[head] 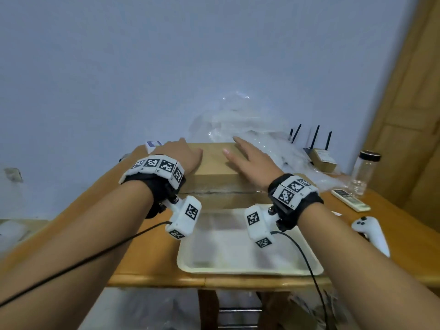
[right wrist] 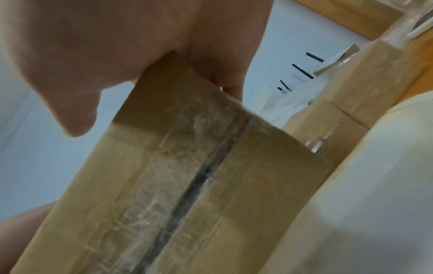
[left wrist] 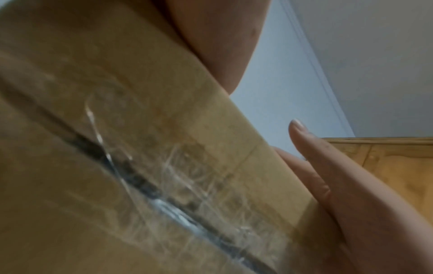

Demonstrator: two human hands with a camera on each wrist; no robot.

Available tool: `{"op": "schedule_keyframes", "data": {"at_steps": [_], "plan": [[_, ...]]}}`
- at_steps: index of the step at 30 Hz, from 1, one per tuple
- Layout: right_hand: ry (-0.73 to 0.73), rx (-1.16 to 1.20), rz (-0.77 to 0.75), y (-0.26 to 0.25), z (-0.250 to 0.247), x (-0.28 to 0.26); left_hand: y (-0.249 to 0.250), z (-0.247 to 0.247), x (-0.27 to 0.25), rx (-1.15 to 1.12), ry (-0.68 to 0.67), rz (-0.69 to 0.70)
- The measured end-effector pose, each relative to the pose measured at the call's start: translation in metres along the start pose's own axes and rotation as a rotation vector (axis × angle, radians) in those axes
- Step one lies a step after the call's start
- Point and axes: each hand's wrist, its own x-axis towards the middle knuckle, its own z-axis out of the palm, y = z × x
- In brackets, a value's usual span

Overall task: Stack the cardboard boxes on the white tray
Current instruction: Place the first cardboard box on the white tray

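A brown cardboard box [head: 214,165] with a taped seam on its near face stands on the wooden table just behind the white tray [head: 238,269]. My left hand [head: 183,156] lies over the box's top left end. In the left wrist view a straight finger [left wrist: 316,157] presses along the side of the box [left wrist: 117,148]. My right hand [head: 247,158] rests flat on the top right with its fingers straight. In the right wrist view my right hand's palm [right wrist: 164,46] sits over the edge of the box [right wrist: 187,185], beside the tray [right wrist: 374,185]. Nothing lies in the tray.
Crumpled clear plastic [head: 250,129] is piled behind the box. At the right stand a router [head: 314,148], a small cardboard box [head: 323,159], a glass jar [head: 364,172], a remote [head: 350,200] and a white controller [head: 371,232]. The table's front edge [head: 214,281] runs just below the tray.
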Motion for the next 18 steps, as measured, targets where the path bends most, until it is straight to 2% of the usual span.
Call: {"op": "schedule_keyframes", "data": {"at_steps": [3, 8, 18], "plan": [[-0.006, -0.022, 0.007, 0.005, -0.008, -0.036, 0.013, 0.006, -0.037, 0.012, -0.026, -0.017], [-0.001, -0.007, 0.032, 0.031, -0.019, -0.080, 0.032, 0.030, -0.079, -0.015, -0.064, 0.063], [-0.051, -0.045, 0.114, 0.086, -0.018, -0.115, 0.055, 0.073, -0.102, -0.043, -0.179, 0.121]]}}
